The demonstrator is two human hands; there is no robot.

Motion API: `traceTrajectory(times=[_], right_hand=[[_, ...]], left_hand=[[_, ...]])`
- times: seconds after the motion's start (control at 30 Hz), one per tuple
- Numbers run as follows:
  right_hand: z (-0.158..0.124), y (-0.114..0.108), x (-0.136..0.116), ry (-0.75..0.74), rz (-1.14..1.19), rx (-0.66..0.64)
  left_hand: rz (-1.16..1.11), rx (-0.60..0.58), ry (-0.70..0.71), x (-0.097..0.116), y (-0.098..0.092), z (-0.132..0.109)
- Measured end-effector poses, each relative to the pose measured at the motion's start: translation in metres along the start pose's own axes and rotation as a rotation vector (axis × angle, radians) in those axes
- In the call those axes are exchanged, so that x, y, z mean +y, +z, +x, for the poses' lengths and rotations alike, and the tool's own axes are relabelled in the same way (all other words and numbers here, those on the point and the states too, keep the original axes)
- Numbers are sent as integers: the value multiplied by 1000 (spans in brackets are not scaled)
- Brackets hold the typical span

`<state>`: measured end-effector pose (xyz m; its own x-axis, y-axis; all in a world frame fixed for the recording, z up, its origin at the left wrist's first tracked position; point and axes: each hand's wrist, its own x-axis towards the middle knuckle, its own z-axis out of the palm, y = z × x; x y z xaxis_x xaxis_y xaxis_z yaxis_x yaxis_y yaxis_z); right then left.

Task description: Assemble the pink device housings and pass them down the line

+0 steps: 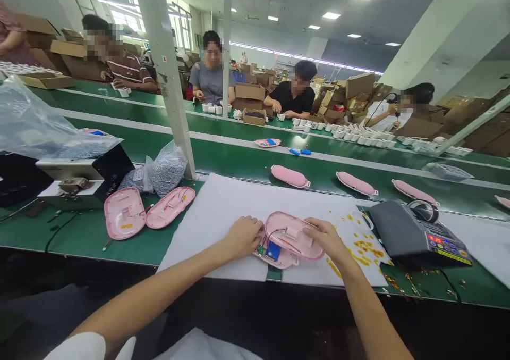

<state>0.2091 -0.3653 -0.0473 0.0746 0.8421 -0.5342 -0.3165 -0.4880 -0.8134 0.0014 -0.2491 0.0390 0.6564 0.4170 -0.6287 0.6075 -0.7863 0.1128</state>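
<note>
Over the white sheet, my right hand (327,239) grips the edge of a pink oval shell half (290,231), its hollow inner side showing. Below and partly behind it is a second pink shell half (285,262), which carries a blue block (273,251) and a small green circuit board (261,250). Thin wires run between the two halves. My left hand (244,236) is closed at the left end of this lower half; its fingertips are partly hidden. To the left, two more pink halves (125,214) lie open, joined by a wire.
A grey machine with a red display (418,235) stands at right, beside yellow tape scraps (364,245). Closed pink cases (290,176) lie along the far side. At left are a metal-fronted box (71,184) and bagged parts (169,168). A post (171,78) rises behind; several people work opposite.
</note>
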Motion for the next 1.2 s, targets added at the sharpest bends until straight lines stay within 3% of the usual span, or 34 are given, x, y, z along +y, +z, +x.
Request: traceTrajectory(times=[0.3,0.43,0.57,0.73,1.0,1.2], right_hand=[[2,-10,2,-13,-40,40],[-2,-11,-2,-9,-87,56],[-5,-14,0,-15,-134,62],[-5,-14,3,-31,-172,65],[-4,-6,-3,-54,-207,70],[-5,-3,-3,-62,-175,91]], left_hand=[[-3,-153,-73,10,-12,26],[-76,-121,-139,-1,-11,28],[-175,-68,-101,-13,-7,14],[-179,-6,-138,-11,-3,2],[-99,-54,-185,0,-1,25],[-112,-64,-159,-6,0,33]])
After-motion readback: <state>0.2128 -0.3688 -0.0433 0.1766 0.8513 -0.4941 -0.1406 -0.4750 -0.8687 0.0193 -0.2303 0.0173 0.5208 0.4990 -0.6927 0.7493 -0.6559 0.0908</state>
